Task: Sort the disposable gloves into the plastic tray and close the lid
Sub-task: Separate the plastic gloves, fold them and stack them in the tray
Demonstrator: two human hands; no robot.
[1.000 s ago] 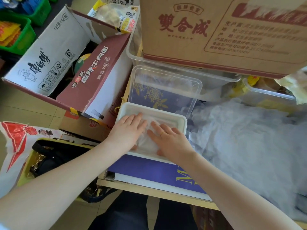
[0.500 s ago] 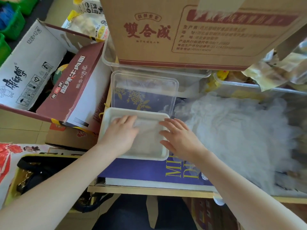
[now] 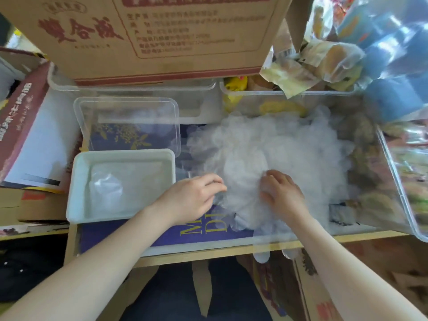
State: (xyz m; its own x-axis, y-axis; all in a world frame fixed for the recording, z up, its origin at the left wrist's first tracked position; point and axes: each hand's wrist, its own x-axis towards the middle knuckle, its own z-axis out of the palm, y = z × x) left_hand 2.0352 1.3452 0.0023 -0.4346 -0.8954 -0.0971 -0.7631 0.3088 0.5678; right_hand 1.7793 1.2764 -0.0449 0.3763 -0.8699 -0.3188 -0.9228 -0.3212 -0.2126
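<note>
While both hands work the heap of disposable gloves [image 3: 273, 158] mid-tabletop, left hand [image 3: 192, 198] fingers curled, pinching the heap's near-left edge, right hand [image 3: 281, 193] curled into the film, white plastic tray [image 3: 78, 181] at near-left holding flattened gloves, clear lid [image 3: 129, 107] just behind, off.

The cardboard box [image 3: 162, 35] bears red Chinese characters (fine print blurred).

Right hand's fingertips [image 3: 266, 181] vanish under filmy glove pile [image 3: 266, 147]; cardboard box [image 3: 150, 31] cropped at top edge
</note>
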